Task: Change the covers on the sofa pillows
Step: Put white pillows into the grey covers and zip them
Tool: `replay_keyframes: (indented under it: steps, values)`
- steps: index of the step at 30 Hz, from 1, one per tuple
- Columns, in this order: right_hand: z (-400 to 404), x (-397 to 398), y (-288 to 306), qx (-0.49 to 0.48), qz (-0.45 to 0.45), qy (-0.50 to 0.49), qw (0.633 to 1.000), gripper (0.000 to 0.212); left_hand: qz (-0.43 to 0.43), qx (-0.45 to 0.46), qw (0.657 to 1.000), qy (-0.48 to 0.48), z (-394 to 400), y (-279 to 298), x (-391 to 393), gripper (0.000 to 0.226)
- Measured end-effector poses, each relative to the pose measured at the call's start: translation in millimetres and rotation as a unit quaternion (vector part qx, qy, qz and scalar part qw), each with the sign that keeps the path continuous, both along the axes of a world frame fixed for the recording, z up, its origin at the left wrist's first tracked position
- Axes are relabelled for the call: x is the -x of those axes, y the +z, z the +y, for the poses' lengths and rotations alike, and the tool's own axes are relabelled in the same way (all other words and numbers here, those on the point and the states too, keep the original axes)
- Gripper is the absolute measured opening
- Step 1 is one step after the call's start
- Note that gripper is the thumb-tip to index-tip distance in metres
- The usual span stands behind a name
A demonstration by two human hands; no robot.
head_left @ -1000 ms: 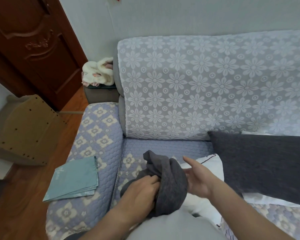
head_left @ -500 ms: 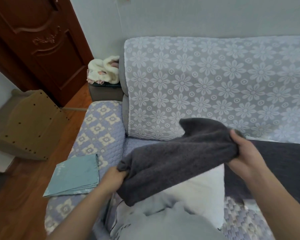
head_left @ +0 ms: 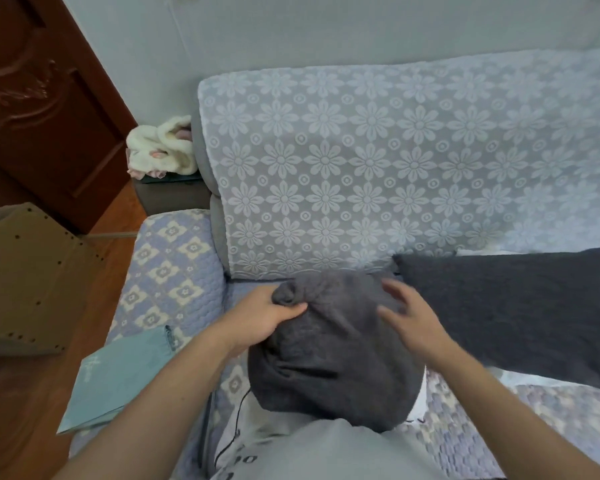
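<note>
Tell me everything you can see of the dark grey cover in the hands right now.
The dark grey cover looks like soft, fuzzy knit cloth, bunched into a rounded heap in front of the person, over the sofa seat. The left hand pinches a gathered fold at its top. The right hand, fingers spread, is blurred at its upper right; contact is unclear.

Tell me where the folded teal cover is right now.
In the head view, the folded teal cover lies at lower left on the sofa's quilted armrest, just left of the left hand holding the dark grey cover.
</note>
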State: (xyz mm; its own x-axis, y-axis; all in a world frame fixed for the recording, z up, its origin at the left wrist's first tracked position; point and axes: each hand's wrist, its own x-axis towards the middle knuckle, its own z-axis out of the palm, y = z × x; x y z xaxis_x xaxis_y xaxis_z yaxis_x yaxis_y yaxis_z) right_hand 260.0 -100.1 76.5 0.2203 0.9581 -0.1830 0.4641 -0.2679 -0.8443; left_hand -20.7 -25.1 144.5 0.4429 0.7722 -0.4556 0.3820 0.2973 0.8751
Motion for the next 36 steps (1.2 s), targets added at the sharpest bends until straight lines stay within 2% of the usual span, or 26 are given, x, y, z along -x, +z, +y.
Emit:
replay_keyframes:
  steps: [1,2,4,6,8,9,11,12,15,17,20,22,24,26,29,31,33,34,35,36]
  values:
    - [17,8,39,-0.029,0.030,0.092,0.995,0.059,-0.001,-0.009,0.999,-0.054,-1,9,-8,0.020]
    - [30,14,67,-0.011,0.026,0.202,0.979,0.064,0.002,-0.019,0.995,-0.101,-2,15,-16,0.017]
    - [46,26,106,0.082,-0.047,0.393,0.915,0.064,0.017,-0.049,0.989,-0.141,-6,22,-25,0.014]
    - [49,33,102,0.147,-0.112,0.465,0.866,0.045,0.021,-0.071,0.989,-0.125,-15,19,-25,0.015]
    - [41,39,75,0.118,-0.137,0.436,0.882,0.018,0.017,-0.083,0.992,-0.093,-28,10,-19,0.013]
    - [34,39,59,0.080,-0.143,0.406,0.899,0.017,-0.002,-0.076,0.995,-0.071,-36,3,-15,0.013]
    - [21,40,35,0.020,-0.138,0.337,0.931,0.029,-0.055,-0.050,0.997,0.001,-51,-13,-4,0.025]
    - [18,39,31,0.004,-0.109,0.293,0.950,0.028,-0.047,-0.051,0.996,0.050,-57,-22,3,0.031]
    - [22,36,35,-0.019,-0.063,0.196,0.978,0.036,0.084,-0.099,0.962,0.238,-78,-46,26,0.026]
    - [30,32,50,-0.026,-0.042,0.146,0.988,0.035,0.164,-0.117,0.942,0.267,-95,-57,39,0.030]
    - [41,22,82,-0.053,-0.011,0.063,0.997,0.032,0.279,-0.141,0.908,0.280,-111,-57,58,0.051]
    - [47,16,100,-0.074,0.064,0.000,0.995,0.021,0.253,-0.131,0.898,0.335,-107,-44,66,0.048]
    - [50,17,116,-0.097,0.156,-0.045,0.982,0.010,0.184,-0.157,0.898,0.367,-92,-18,61,0.044]
    - [54,27,130,-0.110,0.225,-0.072,0.965,0.010,0.164,-0.227,0.885,0.373,-69,11,51,0.033]
    - [51,38,137,-0.111,0.319,-0.122,0.934,0.011,0.230,-0.354,0.834,0.356,-31,49,34,0.020]
    - [41,40,124,-0.094,0.323,-0.131,0.933,0.012,0.251,-0.426,0.801,0.337,-20,61,17,0.016]
    - [27,40,100,-0.070,0.318,-0.148,0.934,0.013,0.270,-0.484,0.785,0.278,-22,57,-6,0.014]
    - [19,42,88,-0.054,0.316,-0.159,0.934,0.011,0.270,-0.484,0.798,0.235,-25,50,-15,0.019]
    - [8,43,74,-0.038,0.312,-0.172,0.934,0.010,0.251,-0.447,0.837,0.192,-30,42,-26,0.028]
    - [-2,44,62,-0.017,0.309,-0.181,0.934,0.009,0.218,-0.372,0.888,0.159,-34,35,-34,0.040]
